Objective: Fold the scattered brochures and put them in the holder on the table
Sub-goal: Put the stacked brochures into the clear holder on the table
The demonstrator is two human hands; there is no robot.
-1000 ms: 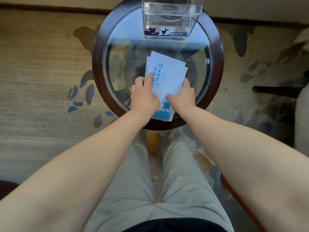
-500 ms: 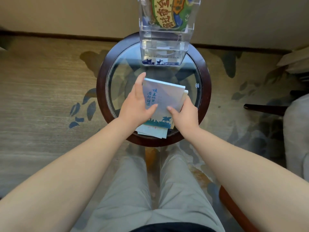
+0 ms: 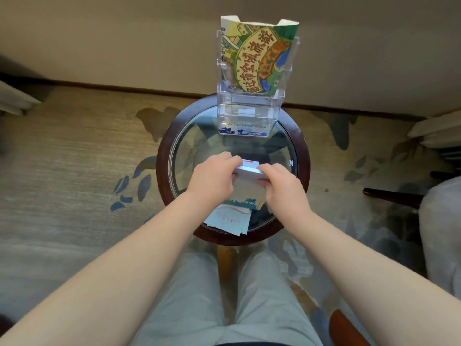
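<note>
A white and blue brochure point(image 3: 247, 189) is gripped between my left hand point(image 3: 214, 178) and my right hand point(image 3: 282, 186), tilted up off the round glass-topped table point(image 3: 303, 171). A pale green brochure point(image 3: 228, 221) lies flat under it near the table's front edge. The clear acrylic holder point(image 3: 249, 106) stands at the table's far edge. A colourful green and yellow brochure point(image 3: 259, 53) stands in its upper tier, and a blue and white one point(image 3: 243, 132) shows at its base.
Patterned carpet point(image 3: 74, 171) surrounds the table. A dark chair arm point(image 3: 391, 197) and a pale upholstered seat point(image 3: 441, 233) sit to the right. A wall with a dark baseboard point(image 3: 124, 86) runs behind the table. My knees are under the table's front edge.
Both hands have raised the white and blue brochure off the glass and closed on its upper edge. The pale green brochure beneath has come into sight. The camera has tilted up, showing the whole holder.
</note>
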